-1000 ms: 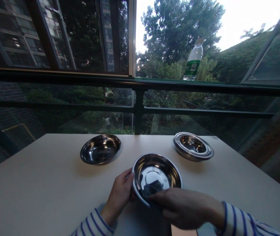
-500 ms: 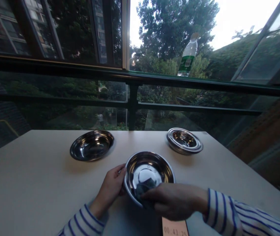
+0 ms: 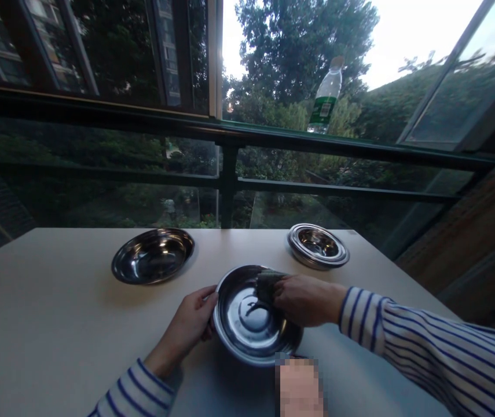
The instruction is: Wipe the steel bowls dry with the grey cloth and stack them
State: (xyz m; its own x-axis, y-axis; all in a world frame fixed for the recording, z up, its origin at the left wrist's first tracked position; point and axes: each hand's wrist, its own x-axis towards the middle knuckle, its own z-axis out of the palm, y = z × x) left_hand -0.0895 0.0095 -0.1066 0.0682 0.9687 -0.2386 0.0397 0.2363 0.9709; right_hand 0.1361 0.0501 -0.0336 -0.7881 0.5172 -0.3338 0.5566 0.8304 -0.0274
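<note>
In the head view, a shiny steel bowl (image 3: 238, 333) stands at the near middle of the table, its mouth tilted toward me. My left hand (image 3: 193, 318) grips its left rim, thumb on top and fingers underneath. My right hand (image 3: 301, 298) reaches over the right side of the bowl, closed on a dark grey-green cloth (image 3: 268, 281). The cloth lies against the upper right inner wall of the bowl. Part of that wall is hidden behind the hand.
A wide steel bowl (image 3: 151, 258) sits at the back left of the white table (image 3: 56, 324). Stacked steel bowls (image 3: 319, 249) stand at the back right. Near the front lies a blurred-out phone (image 3: 300, 388). A plastic bottle (image 3: 325, 101) is on the railing (image 3: 264, 136).
My right hand has moved with the cloth from the lower part of the bowl up to its far right wall. My left hand keeps its hold. The view has shifted slightly.
</note>
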